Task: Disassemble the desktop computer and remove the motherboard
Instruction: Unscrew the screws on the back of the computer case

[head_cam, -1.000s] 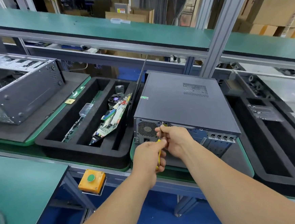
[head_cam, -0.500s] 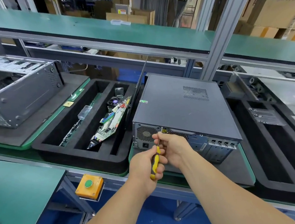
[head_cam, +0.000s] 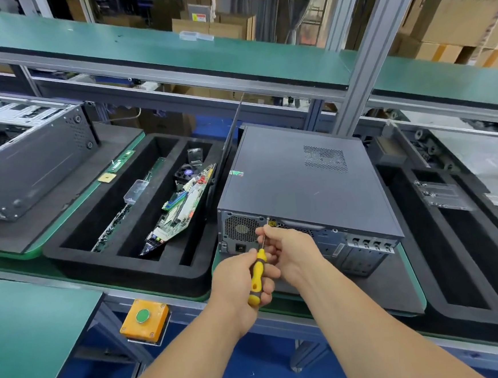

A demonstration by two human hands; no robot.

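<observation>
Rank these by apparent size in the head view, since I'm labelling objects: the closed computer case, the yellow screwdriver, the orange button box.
1. closed computer case
2. orange button box
3. yellow screwdriver, partly hidden by the left hand

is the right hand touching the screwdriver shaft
Touching. The head view shows the right hand pinching the screwdriver shaft, while the left hand grips its yellow handle.

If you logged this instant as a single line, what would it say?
step: rear screw | left hand: grips screwdriver | right hand: steadies shaft | computer case: closed | motherboard: hidden
</observation>
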